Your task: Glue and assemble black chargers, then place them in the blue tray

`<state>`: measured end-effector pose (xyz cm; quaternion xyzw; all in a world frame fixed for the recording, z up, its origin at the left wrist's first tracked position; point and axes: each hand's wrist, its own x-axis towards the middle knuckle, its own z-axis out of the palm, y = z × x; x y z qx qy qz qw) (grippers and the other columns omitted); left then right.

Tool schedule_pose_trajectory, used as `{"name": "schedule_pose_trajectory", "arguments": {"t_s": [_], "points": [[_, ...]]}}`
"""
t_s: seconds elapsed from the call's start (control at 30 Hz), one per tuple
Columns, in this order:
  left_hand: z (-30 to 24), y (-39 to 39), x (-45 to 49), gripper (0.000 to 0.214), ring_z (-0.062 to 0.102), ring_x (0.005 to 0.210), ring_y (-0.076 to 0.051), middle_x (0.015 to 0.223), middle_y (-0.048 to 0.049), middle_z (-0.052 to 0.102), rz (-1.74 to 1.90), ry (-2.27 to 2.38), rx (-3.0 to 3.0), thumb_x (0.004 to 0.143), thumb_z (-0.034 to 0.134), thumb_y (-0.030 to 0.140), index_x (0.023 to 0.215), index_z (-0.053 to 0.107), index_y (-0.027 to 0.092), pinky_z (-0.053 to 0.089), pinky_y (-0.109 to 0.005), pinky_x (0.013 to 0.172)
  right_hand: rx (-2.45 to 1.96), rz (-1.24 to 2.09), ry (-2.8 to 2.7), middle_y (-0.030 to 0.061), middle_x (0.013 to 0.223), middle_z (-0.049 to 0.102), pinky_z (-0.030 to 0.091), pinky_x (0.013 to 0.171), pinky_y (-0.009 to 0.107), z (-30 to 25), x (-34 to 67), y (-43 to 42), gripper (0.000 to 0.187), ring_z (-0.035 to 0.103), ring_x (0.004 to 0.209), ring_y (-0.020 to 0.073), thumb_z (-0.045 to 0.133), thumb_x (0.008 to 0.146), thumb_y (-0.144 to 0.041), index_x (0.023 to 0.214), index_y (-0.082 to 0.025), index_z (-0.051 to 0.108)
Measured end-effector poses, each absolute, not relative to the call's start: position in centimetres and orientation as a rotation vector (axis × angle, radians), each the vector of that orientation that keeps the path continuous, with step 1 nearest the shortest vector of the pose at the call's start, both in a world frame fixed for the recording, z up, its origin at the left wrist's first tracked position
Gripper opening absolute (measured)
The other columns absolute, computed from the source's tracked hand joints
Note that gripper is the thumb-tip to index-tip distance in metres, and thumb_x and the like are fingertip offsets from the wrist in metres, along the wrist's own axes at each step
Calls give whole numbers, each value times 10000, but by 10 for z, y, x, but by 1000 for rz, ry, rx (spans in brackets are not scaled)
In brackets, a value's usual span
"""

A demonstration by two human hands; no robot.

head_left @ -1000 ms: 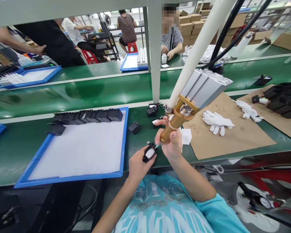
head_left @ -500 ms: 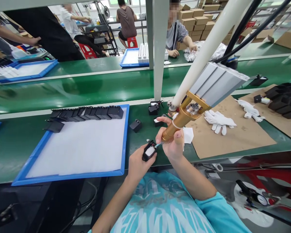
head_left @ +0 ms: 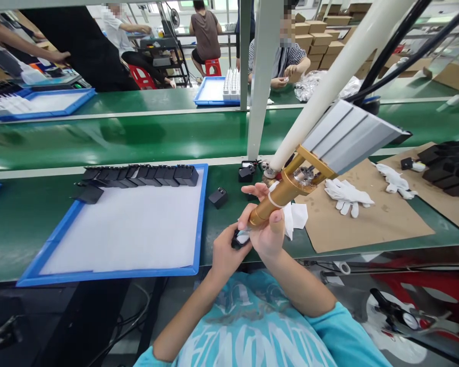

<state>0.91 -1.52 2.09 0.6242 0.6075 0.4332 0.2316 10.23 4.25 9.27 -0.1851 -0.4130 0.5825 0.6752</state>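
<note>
My left hand (head_left: 228, 251) is closed round a small black plastic housing (head_left: 236, 239) with a white part inside, low over the bench's front edge. Wrapped round a gold-coloured cylindrical dispensing gun (head_left: 270, 205) is my right hand (head_left: 265, 232), its index finger stretched away from the barrel. The gun's lower end points down at the housing, and my right fingers hide much of the contact. A grey finned metal block (head_left: 352, 135) sits at the gun's upper end. Beyond my hands, a closed black adapter case (head_left: 218, 197) and another black housing with wires (head_left: 247, 172) rest on the bench.
To the left lies a blue-rimmed tray (head_left: 201, 224) with a row of black cases (head_left: 153, 176) along its back. White gloves (head_left: 348, 196) lie on cardboard (head_left: 386, 229) at the right. A metal post (head_left: 257, 102) and slanted white pole (head_left: 321, 86) rise ahead. Co-workers sit beyond.
The gun's tip has come down closer to the housing, and my right hand now covers much of it. My left hand has shifted slightly right. The view has turned a little.
</note>
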Motion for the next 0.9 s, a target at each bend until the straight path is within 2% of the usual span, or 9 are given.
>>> {"name": "schedule_pose_trajectory", "arguments": {"t_s": [0.13, 0.3, 0.43, 0.5, 0.57, 0.67, 0.73, 0.77, 0.9], "points": [[21, -15, 9, 392, 699, 890, -225, 1034, -52, 731, 1185, 1655, 1721, 761, 696, 299, 1134, 621, 207, 554, -315, 740, -406, 1307, -922, 38, 1013, 656, 360, 337, 229, 94, 102, 42, 426, 548, 396, 77, 572, 787, -642, 939, -252, 492], [19, -13, 4, 423, 695, 860, -222, 996, -45, 734, 1147, 1667, 1806, 772, 688, 307, 1179, 620, 215, 550, -312, 729, -423, 1334, -892, 58, 1110, 626, 369, 343, 246, 94, 102, 41, 504, 517, 404, 74, 541, 769, -690, 1057, -288, 445], [10, -12, -8, 370, 676, 948, -230, 1034, -62, 716, 1017, 1748, 1926, 808, 670, 325, 1162, 638, 221, 547, -336, 825, -430, 1292, -870, 72, 1157, 613, 398, 365, 270, 93, 107, 43, 511, 520, 416, 80, 485, 794, -695, 1105, -291, 454], [7, -11, -15, 398, 642, 1054, -251, 1128, -86, 694, 980, 1773, 1959, 815, 673, 343, 1188, 627, 213, 528, -375, 907, -415, 1285, -865, 55, 1145, 614, 395, 365, 264, 92, 113, 45, 466, 536, 425, 83, 496, 810, -661, 1094, -292, 480], [6, -10, -19, 488, 548, 1221, -289, 1322, -113, 601, 961, 1765, 1965, 819, 674, 393, 1262, 588, 207, 469, -445, 1014, -397, 1280, -864, 39, 1132, 614, 394, 360, 259, 90, 122, 46, 439, 551, 431, 85, 513, 817, -637, 1091, -293, 506], [11, -5, -19, 449, 426, 1354, -274, 1464, -91, 480, 972, 1717, 1860, 940, 499, 417, 1343, 535, 223, 382, -488, 1102, -387, 1252, -860, 35, 1129, 617, 402, 360, 263, 85, 137, 48, 413, 575, 441, 95, 518, 833, -608, 1098, -291, 526], [17, 0, -17, 402, 482, 1314, -227, 1382, -64, 569, 990, 1686, 1759, 1005, 345, 364, 1318, 564, 235, 404, -450, 1090, -389, 1235, -856, 34, 1134, 619, 404, 361, 267, 83, 146, 48, 390, 589, 447, 104, 524, 841, -586, 1097, -292, 532], [19, 1, -15, 399, 518, 1278, -213, 1321, -55, 619, 992, 1672, 1740, 1014, 323, 348, 1292, 587, 238, 421, -432, 1077, -393, 1227, -856, 32, 1133, 621, 405, 361, 270, 82, 149, 48, 383, 592, 448, 108, 527, 842, -581, 1095, -293, 534], [25, 0, -10, 294, 636, 1103, -200, 1162, -48, 704, 1020, 1590, 1945, 969, 482, 317, 1206, 634, 231, 496, -370, 985, -410, 1198, -878, 37, 1122, 633, 411, 357, 276, 81, 158, 47, 361, 590, 440, 111, 520, 850, -576, 1045, -275, 560]]}}
